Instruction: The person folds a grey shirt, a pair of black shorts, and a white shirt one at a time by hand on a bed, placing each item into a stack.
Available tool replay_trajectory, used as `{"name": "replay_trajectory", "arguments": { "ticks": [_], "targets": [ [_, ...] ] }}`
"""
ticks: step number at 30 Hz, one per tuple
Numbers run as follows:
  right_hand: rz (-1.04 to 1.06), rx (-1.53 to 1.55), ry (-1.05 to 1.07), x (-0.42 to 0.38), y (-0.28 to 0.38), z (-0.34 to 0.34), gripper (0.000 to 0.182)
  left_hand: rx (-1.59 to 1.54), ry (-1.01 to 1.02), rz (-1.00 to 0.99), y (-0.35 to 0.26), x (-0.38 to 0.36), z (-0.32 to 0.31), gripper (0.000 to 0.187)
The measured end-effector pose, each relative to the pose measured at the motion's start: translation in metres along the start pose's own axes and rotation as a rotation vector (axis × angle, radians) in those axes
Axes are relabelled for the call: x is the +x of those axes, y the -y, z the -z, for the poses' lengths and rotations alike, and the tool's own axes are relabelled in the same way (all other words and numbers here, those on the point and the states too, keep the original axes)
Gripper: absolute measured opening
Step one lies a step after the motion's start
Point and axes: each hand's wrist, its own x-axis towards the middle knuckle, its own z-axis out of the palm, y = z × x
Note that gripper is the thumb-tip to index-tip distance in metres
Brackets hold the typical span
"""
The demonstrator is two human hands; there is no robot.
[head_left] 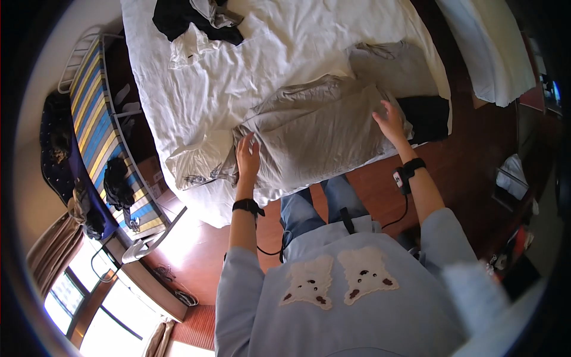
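Note:
A grey-brown garment (321, 134) lies spread along the near edge of the bed, its surface lightly wrinkled. Over its left end is my left hand (247, 157), fingers apart and holding nothing. My right hand (390, 122) is at the garment's right end, thumb and fingers spread, with nothing in it. Left of my left hand lies a white garment (205, 157) with a dark print. Beyond my right hand are a folded grey garment (395, 68) and a black piece of cloth (424, 118) at the bed's right edge.
The bed (267, 65) has a white sheet. Black and white clothes (202, 24) lie in a heap at its far side. A striped folding bed (98, 101) stands to the left, with a black garment (119, 184) on it. A white-covered piece of furniture (493, 53) is at the right.

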Motion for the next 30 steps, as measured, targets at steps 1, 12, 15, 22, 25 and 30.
{"name": "replay_trajectory", "arguments": {
  "ticks": [1,12,15,22,25,30],
  "targets": [
    [0.036,0.018,-0.026,0.011,0.001,-0.005,0.052,-0.014,0.016,-0.084,-0.009,0.015,-0.002,0.03],
    [-0.313,0.014,-0.029,0.054,-0.006,-0.025,0.051,0.182,0.146,-0.389,-0.057,0.067,-0.021,0.021],
    [-0.408,0.069,0.092,0.064,-0.001,-0.021,0.047,0.178,0.207,-0.429,-0.07,0.07,-0.029,0.023],
    [-0.475,0.326,0.201,0.077,0.012,0.002,0.028,0.257,0.243,-0.431,-0.084,0.069,-0.041,0.019],
    [-0.416,0.906,0.064,0.08,0.005,0.021,0.017,0.212,0.214,-0.422,-0.082,0.072,-0.045,0.016],
    [-0.461,1.176,-0.022,0.076,0.005,0.042,0.015,-0.071,0.095,-0.2,-0.075,0.089,-0.041,0.011]
  ]
}}
